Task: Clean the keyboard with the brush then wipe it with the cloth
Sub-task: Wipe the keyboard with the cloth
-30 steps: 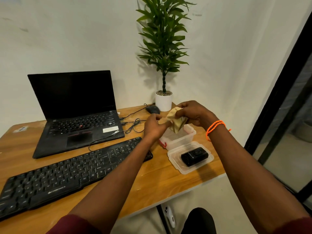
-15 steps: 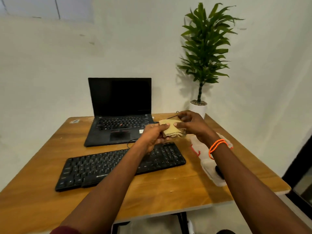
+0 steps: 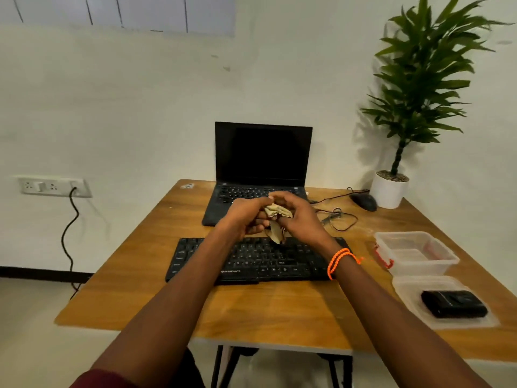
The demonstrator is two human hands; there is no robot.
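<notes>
Cloth (image 3: 275,219): beige, plain. Keyboard (image 3: 260,260): black, pale key legends. Laptop (image 3: 261,169): black, screen dark. Table (image 3: 279,309): honey-brown wood grain. Wrist band (image 3: 340,261): bright orange. Plant (image 3: 419,88): green leaves, white pot (image 3: 389,191). Container (image 3: 416,254): clear, red clasp.

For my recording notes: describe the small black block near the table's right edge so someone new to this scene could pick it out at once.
Start at the wooden table and go to its near right corner. There a clear plastic lid lies flat, just in front of the open clear container. The black block rests on that lid; it is small and boxy, unlike the rounded mouse by the plant pot.
</notes>
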